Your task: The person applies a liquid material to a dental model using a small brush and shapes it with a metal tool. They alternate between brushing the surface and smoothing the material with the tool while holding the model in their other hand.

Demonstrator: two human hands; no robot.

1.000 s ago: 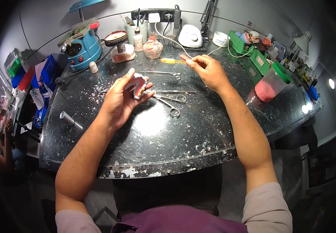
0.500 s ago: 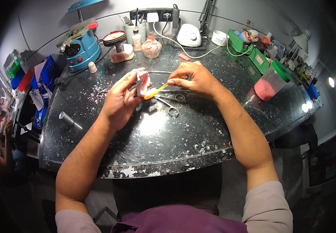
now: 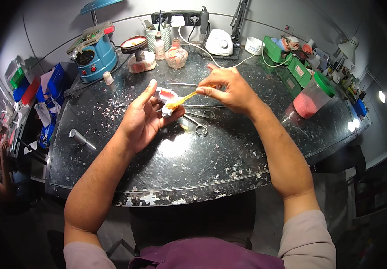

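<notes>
In the middle, my left hand (image 3: 145,117) grips a white dental cast (image 3: 163,94) with red material on it. My right hand (image 3: 224,88) pinches a yellow-handled tool (image 3: 190,95), probably a brush, whose yellow head rests against the cast; its fine detail is blurred. Just behind and below the cast lie metal scissor-handled tools (image 3: 201,130) on the scuffed black bench (image 3: 220,152). A slender steel instrument (image 3: 178,84) lies farther back, partly behind my right hand. A metal cylinder (image 3: 80,138) lies left of my left hand.
Along the back stand a blue machine (image 3: 96,62), a stained burner-like stand (image 3: 135,56), bottles (image 3: 175,56), a white device (image 3: 218,42) and cables. At right are green boxes (image 3: 297,71) and a jar of pink powder (image 3: 306,101). A co-worker's arm (image 3: 4,163) shows far left.
My right hand has come down and left, bringing the yellow tool onto the cast. My left hand has shifted slightly and turned the cast.
</notes>
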